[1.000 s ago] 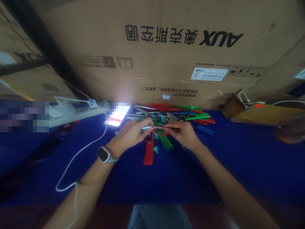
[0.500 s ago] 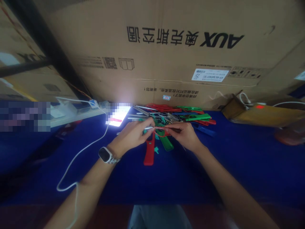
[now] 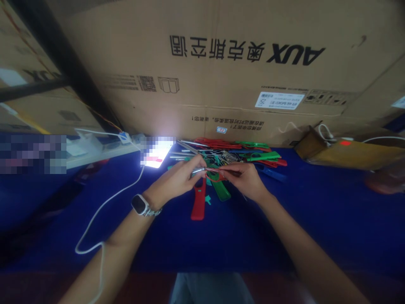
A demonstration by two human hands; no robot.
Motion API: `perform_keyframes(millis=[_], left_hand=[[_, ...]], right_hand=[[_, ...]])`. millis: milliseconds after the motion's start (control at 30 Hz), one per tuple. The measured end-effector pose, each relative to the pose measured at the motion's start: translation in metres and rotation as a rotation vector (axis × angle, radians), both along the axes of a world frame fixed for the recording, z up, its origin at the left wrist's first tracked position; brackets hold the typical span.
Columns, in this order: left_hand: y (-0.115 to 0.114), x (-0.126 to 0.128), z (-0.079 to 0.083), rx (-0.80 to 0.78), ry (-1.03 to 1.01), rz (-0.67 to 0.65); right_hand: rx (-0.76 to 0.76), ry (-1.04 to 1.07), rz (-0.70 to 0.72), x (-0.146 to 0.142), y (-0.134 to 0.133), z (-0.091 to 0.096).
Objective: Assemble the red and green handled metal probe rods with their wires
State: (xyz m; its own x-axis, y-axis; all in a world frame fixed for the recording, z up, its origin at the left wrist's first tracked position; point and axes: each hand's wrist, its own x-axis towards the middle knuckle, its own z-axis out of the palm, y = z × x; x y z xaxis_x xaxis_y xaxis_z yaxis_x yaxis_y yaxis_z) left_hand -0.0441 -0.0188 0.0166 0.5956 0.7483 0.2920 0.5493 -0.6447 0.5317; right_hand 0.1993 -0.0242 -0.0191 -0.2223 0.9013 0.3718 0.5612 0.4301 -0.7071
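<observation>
My left hand (image 3: pixel 182 175) is closed, pinching a thin metal tube (image 3: pixel 198 170) between thumb and fingers. Opposite it, my right hand (image 3: pixel 247 177) is closed round a red plastic lighter casing (image 3: pixel 216 177), whose looped part shows between the two hands. Tube and casing meet end to end there; the exact join is too small to make out. Just below the hands lie a red lighter handle (image 3: pixel 198 202), a green handle (image 3: pixel 222 190) and a small teal plastic piece (image 3: pixel 208 199).
Behind the hands is a pile of red and green casings (image 3: pixel 262 156), with metal rods (image 3: pixel 180 155) at its left. A lit phone (image 3: pixel 158 153) trails a white cable (image 3: pixel 98 211). A large cardboard box (image 3: pixel 126 50) stands behind; a yellow package (image 3: pixel 357 154) lies right.
My left hand has shifted very slightly and more of the metal tube shows beside its fingers. The right hand keeps its place and grip.
</observation>
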Motion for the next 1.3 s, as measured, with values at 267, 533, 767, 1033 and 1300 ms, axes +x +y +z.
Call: perform_keyframes(millis=[267, 533, 767, 1033, 1300], left_hand=[[0.003, 0.000, -0.003, -0.082, -0.096, -0.037], [0.002, -0.002, 0.001, -0.084, -0.085, -0.050], [-0.004, 0.006, 0.002, 0.031, 0.102, 0.124], [-0.002, 0.012, -0.001, 0.158, 0.310, 0.257], [-0.001, 0.006, -0.003, 0.119, 0.178, 0.176]], right_hand=[[-0.002, 0.005, 0.002, 0.000, 0.000, 0.001], [-0.014, 0.032, -0.001, -0.001, 0.000, 0.000], [-0.018, 0.004, -0.002, -0.002, -0.002, 0.003], [0.005, -0.010, -0.002, -0.003, -0.001, 0.002], [0.026, 0.011, 0.023, -0.003, -0.004, 0.005]])
